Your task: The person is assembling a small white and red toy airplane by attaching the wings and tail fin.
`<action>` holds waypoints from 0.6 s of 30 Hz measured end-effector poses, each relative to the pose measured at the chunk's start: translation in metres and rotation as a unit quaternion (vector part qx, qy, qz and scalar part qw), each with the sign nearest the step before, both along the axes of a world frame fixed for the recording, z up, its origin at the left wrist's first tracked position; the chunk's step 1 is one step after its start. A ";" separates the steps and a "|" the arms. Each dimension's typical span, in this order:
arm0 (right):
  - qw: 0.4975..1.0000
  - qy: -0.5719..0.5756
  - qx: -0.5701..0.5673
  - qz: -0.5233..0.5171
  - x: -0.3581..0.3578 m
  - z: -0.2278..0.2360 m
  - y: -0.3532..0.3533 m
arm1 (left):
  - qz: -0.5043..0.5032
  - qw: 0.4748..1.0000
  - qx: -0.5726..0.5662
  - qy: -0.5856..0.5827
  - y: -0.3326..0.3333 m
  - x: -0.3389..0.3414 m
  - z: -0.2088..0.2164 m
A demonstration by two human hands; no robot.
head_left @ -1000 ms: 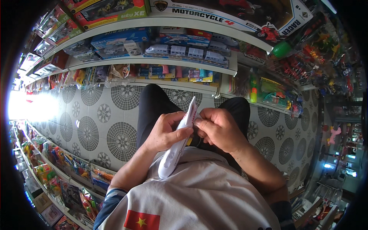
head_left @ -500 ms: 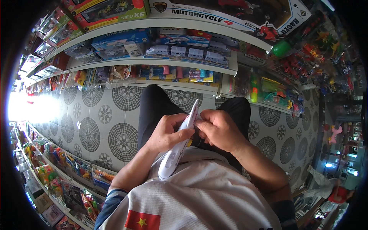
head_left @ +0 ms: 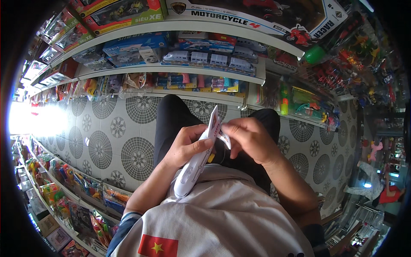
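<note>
A white toy airplane (head_left: pixel 195 171) lies slantwise over my lap, its rounded nose against my shirt and its tail fin pointing away from me. My left hand (head_left: pixel 187 147) is closed around its body near the tail, thumb on top. Beside the tail, my right hand (head_left: pixel 249 140) pinches a small white piece with dark and red markings (head_left: pixel 224 139) between thumb and finger. This piece looks curved and sits next to the fuselage; whether it is joined there I cannot tell. A bit of yellow (head_left: pixel 211 158) shows under the airplane.
Ahead stands a shelf (head_left: pixel 205 68) with boxed toys, including a white toy train (head_left: pixel 209 58). Another shelf of bagged toys (head_left: pixel 81 184) runs along the left. Patterned floor tiles (head_left: pixel 100 150) lie between them. At the far right a person in red (head_left: pixel 389 195) is partly visible.
My right hand has shifted slightly right, and the small white piece now shows between it and the tail. The airplane has turned a little, showing more of its side.
</note>
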State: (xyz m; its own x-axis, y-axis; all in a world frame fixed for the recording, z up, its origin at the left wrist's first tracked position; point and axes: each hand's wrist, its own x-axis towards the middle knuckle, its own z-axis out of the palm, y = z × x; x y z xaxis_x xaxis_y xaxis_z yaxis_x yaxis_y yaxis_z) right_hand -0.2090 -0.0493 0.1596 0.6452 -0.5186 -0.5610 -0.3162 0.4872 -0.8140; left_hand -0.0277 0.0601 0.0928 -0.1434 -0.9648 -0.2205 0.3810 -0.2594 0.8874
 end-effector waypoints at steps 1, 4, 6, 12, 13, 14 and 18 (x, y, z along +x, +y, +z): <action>0.998 0.006 -0.053 0.030 0.000 -0.003 0.002 | 0.000 1.000 0.000 0.000 -0.001 -0.001 0.000; 0.995 0.015 -0.088 0.049 0.003 -0.004 0.005 | 0.003 1.000 -0.006 0.013 -0.002 -0.002 0.004; 0.997 0.017 -0.068 0.037 0.004 -0.003 0.004 | 0.007 1.000 -0.023 -0.011 -0.003 -0.001 0.008; 0.987 0.020 -0.107 0.120 0.003 0.003 0.000 | -0.003 1.000 -0.018 -0.012 0.000 0.001 0.006; 0.985 0.016 -0.110 0.131 0.001 0.003 0.001 | -0.009 1.000 -0.013 -0.011 0.002 0.001 0.006; 0.983 0.011 -0.114 0.142 0.000 0.002 0.001 | -0.012 1.000 -0.009 -0.012 0.002 0.001 0.004; 0.985 0.003 -0.099 0.139 -0.004 0.003 0.004 | -0.025 0.999 -0.008 -0.021 0.005 0.001 0.002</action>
